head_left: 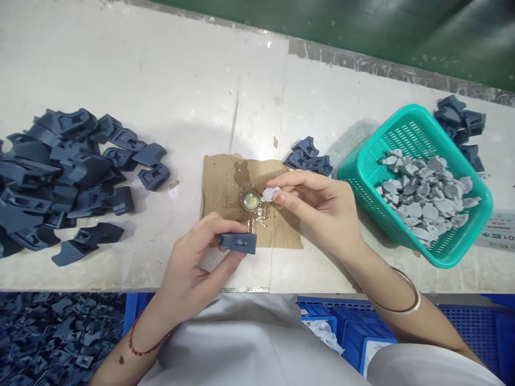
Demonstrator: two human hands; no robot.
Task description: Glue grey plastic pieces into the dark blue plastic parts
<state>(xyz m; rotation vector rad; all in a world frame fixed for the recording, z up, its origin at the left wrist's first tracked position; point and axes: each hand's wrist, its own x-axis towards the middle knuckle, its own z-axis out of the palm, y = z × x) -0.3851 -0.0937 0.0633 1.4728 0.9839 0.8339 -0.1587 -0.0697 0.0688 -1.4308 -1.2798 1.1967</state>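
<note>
My left hand [205,254] pinches a dark blue-grey plastic part [238,243] between thumb and fingers, its slotted face turned up. Between the thumb and fingertips of my right hand [314,206] is a small light grey plastic piece [270,193]. That piece is close beside a small round dish of clear liquid [251,201]; whether it touches the rim I cannot tell. The dish stands on a wet-stained cardboard sheet [217,182]. To the right, a green plastic basket [354,174] holds many more light grey pieces [428,198].
A big heap of dark blue-grey parts [68,166] covers the table's left side. Smaller groups lie behind my right hand [308,155] and beyond the basket [462,126]. Below the front edge are a bin of dark parts [52,338] and blue crates [358,327].
</note>
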